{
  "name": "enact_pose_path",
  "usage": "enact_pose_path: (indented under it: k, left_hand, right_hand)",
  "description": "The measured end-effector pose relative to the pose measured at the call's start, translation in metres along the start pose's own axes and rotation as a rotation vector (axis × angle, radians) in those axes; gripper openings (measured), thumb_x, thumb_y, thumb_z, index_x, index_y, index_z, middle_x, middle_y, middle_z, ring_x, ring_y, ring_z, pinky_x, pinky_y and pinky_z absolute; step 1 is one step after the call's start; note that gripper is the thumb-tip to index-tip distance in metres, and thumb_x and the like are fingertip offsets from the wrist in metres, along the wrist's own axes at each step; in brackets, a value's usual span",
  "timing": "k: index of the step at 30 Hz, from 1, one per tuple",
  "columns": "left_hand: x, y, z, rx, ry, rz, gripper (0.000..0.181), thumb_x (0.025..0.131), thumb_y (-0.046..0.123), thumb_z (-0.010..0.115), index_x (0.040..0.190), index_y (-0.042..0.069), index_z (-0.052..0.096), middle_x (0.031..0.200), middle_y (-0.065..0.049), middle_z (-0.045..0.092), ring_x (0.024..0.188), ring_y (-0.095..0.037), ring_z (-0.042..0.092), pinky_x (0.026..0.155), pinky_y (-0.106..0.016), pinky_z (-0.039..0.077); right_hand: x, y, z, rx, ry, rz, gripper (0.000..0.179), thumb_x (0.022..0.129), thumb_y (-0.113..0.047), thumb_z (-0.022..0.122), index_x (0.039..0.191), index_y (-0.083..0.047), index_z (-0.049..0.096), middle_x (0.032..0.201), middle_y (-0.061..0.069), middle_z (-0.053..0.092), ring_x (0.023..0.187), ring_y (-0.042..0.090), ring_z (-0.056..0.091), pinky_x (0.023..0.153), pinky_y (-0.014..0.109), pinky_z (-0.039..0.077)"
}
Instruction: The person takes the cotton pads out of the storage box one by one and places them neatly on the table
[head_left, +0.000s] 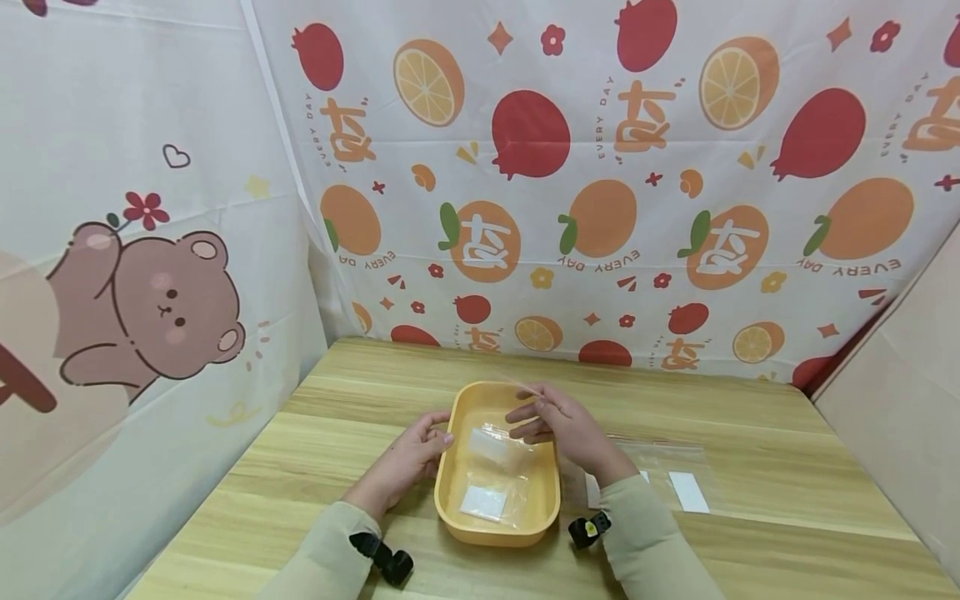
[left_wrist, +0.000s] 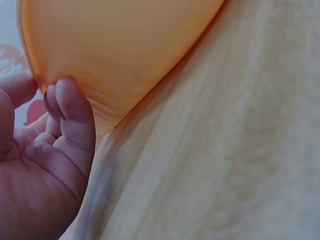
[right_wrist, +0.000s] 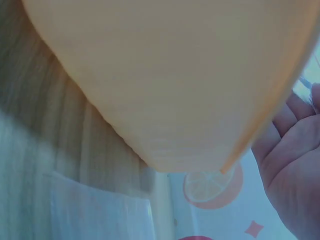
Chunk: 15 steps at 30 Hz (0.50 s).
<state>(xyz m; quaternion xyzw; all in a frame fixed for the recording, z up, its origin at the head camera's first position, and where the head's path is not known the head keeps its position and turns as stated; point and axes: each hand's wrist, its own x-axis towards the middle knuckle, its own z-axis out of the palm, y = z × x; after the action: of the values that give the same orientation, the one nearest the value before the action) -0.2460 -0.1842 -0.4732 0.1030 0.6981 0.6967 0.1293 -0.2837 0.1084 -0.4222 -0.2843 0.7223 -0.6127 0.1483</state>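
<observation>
A yellow plastic tray (head_left: 501,537) stands on the table. My left hand (head_left: 408,458) grips its left rim, thumb over the edge and fingers against the outer wall, as the left wrist view also shows. Inside lie small clear zip bags with white labels (head_left: 483,502), overlapping one another. Over the tray's far right side, my right hand (head_left: 562,425) pinches a thin clear plastic bag (right_wrist: 302,90); only a shiny bit of it shows between the fingers in the right wrist view. The tray wall covers part of that hand there.
More clear bags with white labels (head_left: 688,492) lie flat on the wooden table (head_left: 780,467) right of the tray, partly behind the right forearm. A fruit-print curtain (head_left: 532,250) hangs behind the table, and a bear-print cloth (head_left: 172,308) hangs at the left.
</observation>
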Motion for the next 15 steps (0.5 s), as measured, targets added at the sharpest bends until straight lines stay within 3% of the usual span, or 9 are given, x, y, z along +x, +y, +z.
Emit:
enact_pose_path:
  k: [5, 11, 15]
  left_hand:
    - [0.000, -0.001, 0.000, -0.001, 0.003, -0.001, 0.055, 0.107, 0.017, 0.053, 0.153, -0.001, 0.030, 0.115, -0.024, 0.059, 0.094, -0.028, 0.066, 0.079, -0.041, 0.059]
    - [0.001, -0.003, 0.000, -0.009, 0.001, -0.001, 0.055, 0.107, 0.016, 0.053, 0.154, -0.001, 0.029, 0.115, -0.025, 0.059, 0.093, -0.026, 0.066, 0.078, -0.040, 0.059]
    - [0.001, -0.003, 0.000, -0.015, -0.003, 0.005, 0.055, 0.107, 0.015, 0.052, 0.153, -0.001, 0.029, 0.114, -0.023, 0.059, 0.092, -0.025, 0.066, 0.078, -0.040, 0.059]
  right_hand:
    - [-0.006, -0.004, -0.007, 0.034, 0.022, -0.006, 0.044, 0.112, -0.033, 0.035, 0.132, 0.003, 0.050, 0.125, 0.025, 0.065, 0.105, 0.034, 0.070, 0.086, 0.044, 0.058]
    - [-0.016, -0.019, -0.017, 0.165, 0.165, -0.092, 0.039, 0.110, -0.033, 0.044, 0.119, 0.003, 0.057, 0.123, 0.028, 0.064, 0.104, 0.033, 0.070, 0.089, 0.045, 0.057]
    - [-0.026, -0.034, -0.025, 0.237, 0.233, -0.141, 0.045, 0.109, -0.036, 0.046, 0.124, 0.006, 0.053, 0.123, 0.030, 0.063, 0.105, 0.035, 0.070, 0.090, 0.047, 0.056]
